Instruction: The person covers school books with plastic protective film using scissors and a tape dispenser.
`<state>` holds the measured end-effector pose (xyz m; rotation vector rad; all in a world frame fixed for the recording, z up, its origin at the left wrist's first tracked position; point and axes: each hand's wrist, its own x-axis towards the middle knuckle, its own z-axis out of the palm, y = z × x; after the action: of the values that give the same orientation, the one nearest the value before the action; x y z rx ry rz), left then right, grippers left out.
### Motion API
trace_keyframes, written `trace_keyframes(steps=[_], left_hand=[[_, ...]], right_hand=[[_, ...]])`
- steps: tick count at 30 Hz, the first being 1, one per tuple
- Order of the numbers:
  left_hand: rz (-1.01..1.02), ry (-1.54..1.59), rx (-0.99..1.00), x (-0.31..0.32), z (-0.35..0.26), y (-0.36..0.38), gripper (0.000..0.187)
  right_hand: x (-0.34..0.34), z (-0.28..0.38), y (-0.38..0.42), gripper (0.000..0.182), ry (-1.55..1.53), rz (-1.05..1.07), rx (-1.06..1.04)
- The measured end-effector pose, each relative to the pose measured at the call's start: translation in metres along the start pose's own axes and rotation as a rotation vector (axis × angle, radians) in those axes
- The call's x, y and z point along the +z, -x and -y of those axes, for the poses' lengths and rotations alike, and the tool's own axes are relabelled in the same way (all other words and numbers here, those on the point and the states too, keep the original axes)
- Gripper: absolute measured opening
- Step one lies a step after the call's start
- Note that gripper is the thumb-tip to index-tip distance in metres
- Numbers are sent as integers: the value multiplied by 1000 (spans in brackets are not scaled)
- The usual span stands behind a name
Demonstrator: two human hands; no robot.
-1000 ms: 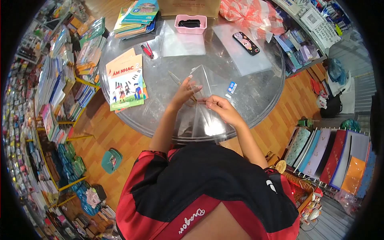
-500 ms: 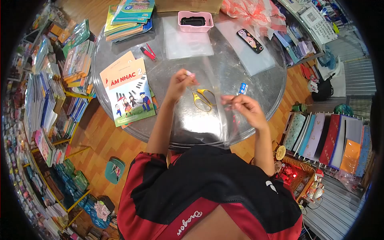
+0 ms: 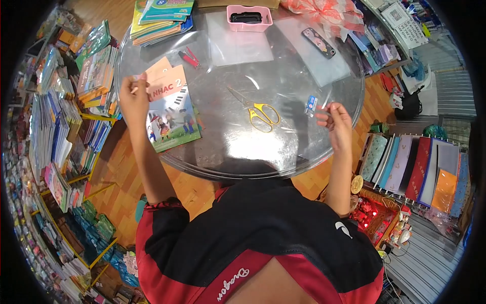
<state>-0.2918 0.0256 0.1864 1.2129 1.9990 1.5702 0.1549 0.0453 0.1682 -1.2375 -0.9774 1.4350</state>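
My left hand (image 3: 134, 99) is raised over the left edge of the music book (image 3: 172, 119), with its fingers pinched on what looks like a thin clear plastic sheet. A hazy sheen lies across the book's lower cover. On the right, my right hand (image 3: 335, 121) has its fingers bent together at a faint film edge beside a small blue-and-white item (image 3: 311, 105). The sheet is nearly invisible, so its full outline cannot be made out. Between my hands, yellow-handled scissors (image 3: 264, 116) lie partly open on the round table (image 3: 217, 147).
Red-handled snips (image 3: 190, 59) lie behind the book. Farther back are a book stack (image 3: 157, 25), clear sheets (image 3: 238, 48), a pink basket (image 3: 249, 24), a patterned case (image 3: 318, 42) and a striped plastic bag (image 3: 324, 15). Crowded bookshelves (image 3: 76, 126) stand to the left.
My hands have moved far apart from the middle, the left over the book and the right outward. The clear sheet that hung between them is spread wider. The view has shifted slightly.
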Motion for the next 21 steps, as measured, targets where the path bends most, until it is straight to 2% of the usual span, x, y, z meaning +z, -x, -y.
trace_keyframes(steps=[3,4,5,6,8,9,10,12,14,16,17,18,20,21], left_hand=[[-52,-88,91,-36,-9,-14,22],[-117,-240,207,-46,-12,-18,21],[-185,-393,323,-53,-17,-21,21],[-187,-397,325,-58,-27,-21,21],[-83,-592,385,-69,-48,-20,21],[-55,-592,418,-69,-61,-17,17],[-60,-604,420,-69,-69,-16,17],[43,-702,636,-71,-84,-14,14],[55,-718,710,-69,-100,-8,11],[138,-736,925,-69,-113,-3,13],[180,-773,961,-73,-119,1,16],[186,-762,973,-74,-126,6,16],[174,-680,1231,-74,-145,17,22],[167,-695,1272,-76,-154,24,25]], right_hand=[[23,-38,4,15,-64,73,129],[32,-54,2,16,-71,83,186],[36,-82,-1,16,63,77,146],[41,-107,-4,17,195,72,106],[60,-126,-6,21,750,123,-114],[72,-127,-4,27,979,102,-412],[76,-128,-3,27,968,110,-414],[88,-130,0,28,1255,54,-441],[86,-133,-2,27,1270,34,-471],[83,-129,-2,25,1381,130,-360],[78,-137,-4,23,1381,139,-471],[77,-138,-6,23,1383,122,-465],[76,-136,-10,20,1398,125,-416],[75,-129,-11,20,1412,130,-374]])
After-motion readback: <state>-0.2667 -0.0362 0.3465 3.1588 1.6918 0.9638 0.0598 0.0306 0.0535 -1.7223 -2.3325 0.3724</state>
